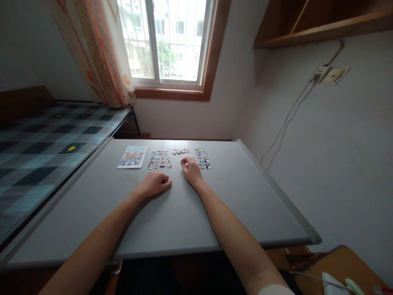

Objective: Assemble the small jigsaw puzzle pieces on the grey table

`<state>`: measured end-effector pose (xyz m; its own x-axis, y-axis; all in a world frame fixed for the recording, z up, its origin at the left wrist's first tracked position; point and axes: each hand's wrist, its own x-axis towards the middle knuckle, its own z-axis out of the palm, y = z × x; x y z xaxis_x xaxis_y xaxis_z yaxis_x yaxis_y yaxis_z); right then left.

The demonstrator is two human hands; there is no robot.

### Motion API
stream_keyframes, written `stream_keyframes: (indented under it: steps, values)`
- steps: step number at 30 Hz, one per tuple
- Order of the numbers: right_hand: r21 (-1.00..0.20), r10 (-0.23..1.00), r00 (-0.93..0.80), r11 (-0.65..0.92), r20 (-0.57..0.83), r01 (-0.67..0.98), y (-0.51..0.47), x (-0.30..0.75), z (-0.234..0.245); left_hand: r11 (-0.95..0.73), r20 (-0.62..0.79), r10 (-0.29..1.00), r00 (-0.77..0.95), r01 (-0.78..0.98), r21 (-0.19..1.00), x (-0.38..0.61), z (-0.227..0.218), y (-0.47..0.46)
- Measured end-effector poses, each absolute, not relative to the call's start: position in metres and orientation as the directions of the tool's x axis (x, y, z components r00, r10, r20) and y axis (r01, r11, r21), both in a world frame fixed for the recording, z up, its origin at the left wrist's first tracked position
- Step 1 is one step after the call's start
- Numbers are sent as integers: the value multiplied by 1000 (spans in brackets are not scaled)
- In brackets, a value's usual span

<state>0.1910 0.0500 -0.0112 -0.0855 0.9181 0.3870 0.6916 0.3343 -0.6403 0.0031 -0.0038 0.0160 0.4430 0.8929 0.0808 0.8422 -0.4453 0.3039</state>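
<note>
Both my hands rest on a grey table. My left hand lies with its fingers curled under, just below a patch of loose puzzle pieces. My right hand has its fingers curled too, and its fingertips pinch near a small piece that I cannot make out well. It sits between a small cluster of pieces and a right-hand group of pieces. A colourful picture card lies flat to the left of the pieces.
A bed with a blue checked cover runs along the table's left edge. A window with a curtain is behind. A white wall with a socket and cable stands right. A wooden stool is at the lower right.
</note>
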Motion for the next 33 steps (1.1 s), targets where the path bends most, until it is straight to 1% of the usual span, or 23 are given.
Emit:
stream_keyframes:
  steps: [9, 15, 18, 21, 24, 28, 30, 33]
  values:
    - [-605, 904, -165, 391, 395, 694, 47, 191, -14, -431, 86, 899, 430, 833, 347, 3, 15, -3]
    - [-687, 891, -126, 420, 436, 593, 44, 195, -16, -429, 91, 898, 430, 813, 393, 2, 16, -4]
    - [-742, 888, -128, 442, 442, 503, 38, 196, -12, -399, 97, 912, 399, 805, 440, 3, 17, -4]
    - [-766, 880, -150, 468, 452, 440, 31, 194, -7, -372, 119, 926, 359, 806, 460, 3, 16, -3]
    - [-824, 900, -177, 436, 398, 362, 26, 189, -2, -366, 195, 931, 310, 804, 469, 2, 14, -1]
    - [-931, 934, -244, 310, 261, 193, 23, 184, 2, -364, 307, 920, 242, 816, 449, 0, 13, 0]
    - [-950, 937, -257, 279, 237, 142, 22, 184, 2, -372, 339, 911, 233, 818, 438, 0, 13, 1]
    - [-950, 928, -288, 282, 236, 131, 22, 184, 2, -392, 369, 899, 236, 809, 437, 0, 14, 0]
